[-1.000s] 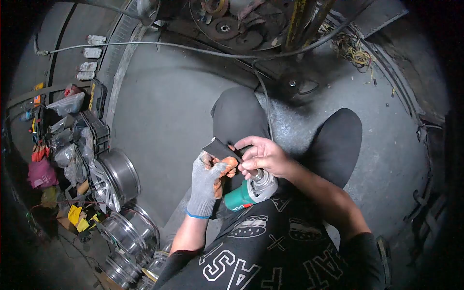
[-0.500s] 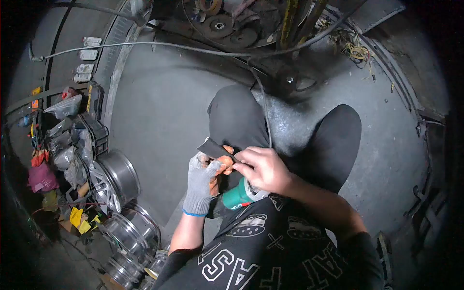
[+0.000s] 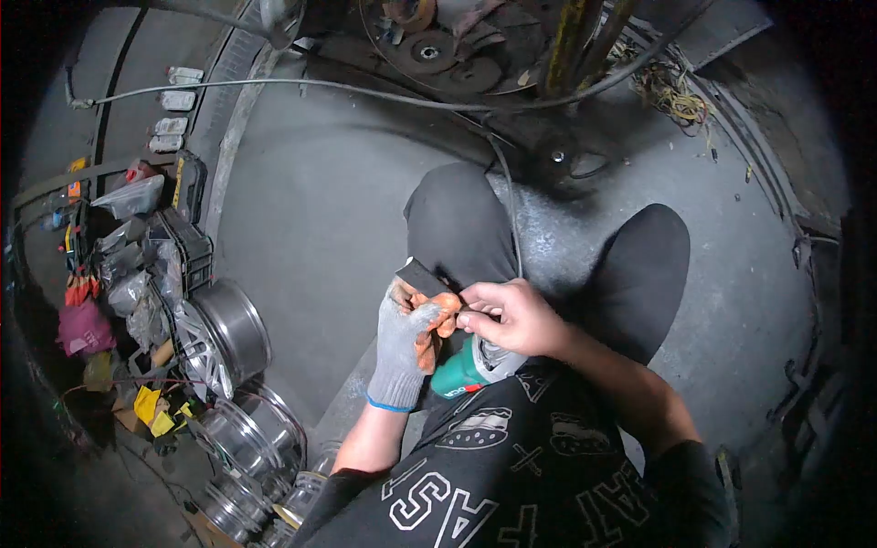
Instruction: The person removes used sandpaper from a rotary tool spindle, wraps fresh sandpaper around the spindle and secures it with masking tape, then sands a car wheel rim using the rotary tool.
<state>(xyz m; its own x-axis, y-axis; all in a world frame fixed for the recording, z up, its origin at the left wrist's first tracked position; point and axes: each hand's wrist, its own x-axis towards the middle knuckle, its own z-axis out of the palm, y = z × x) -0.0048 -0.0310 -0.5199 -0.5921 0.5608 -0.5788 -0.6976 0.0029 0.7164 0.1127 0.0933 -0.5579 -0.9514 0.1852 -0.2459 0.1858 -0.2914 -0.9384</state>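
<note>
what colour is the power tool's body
The tool is green, with a small red patch; best seen in the head view.

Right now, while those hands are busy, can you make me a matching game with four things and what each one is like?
Things:
1. Left hand
2. Right hand
3. Power tool
4. Wheel rims

What they're like:
A. Silvery metal, at the picture's left
B. Bare, with no glove
C. Partly green, close to the lap
D. Gloved in grey and orange

Right pairs: 1-D, 2-B, 3-C, 4-A
</note>
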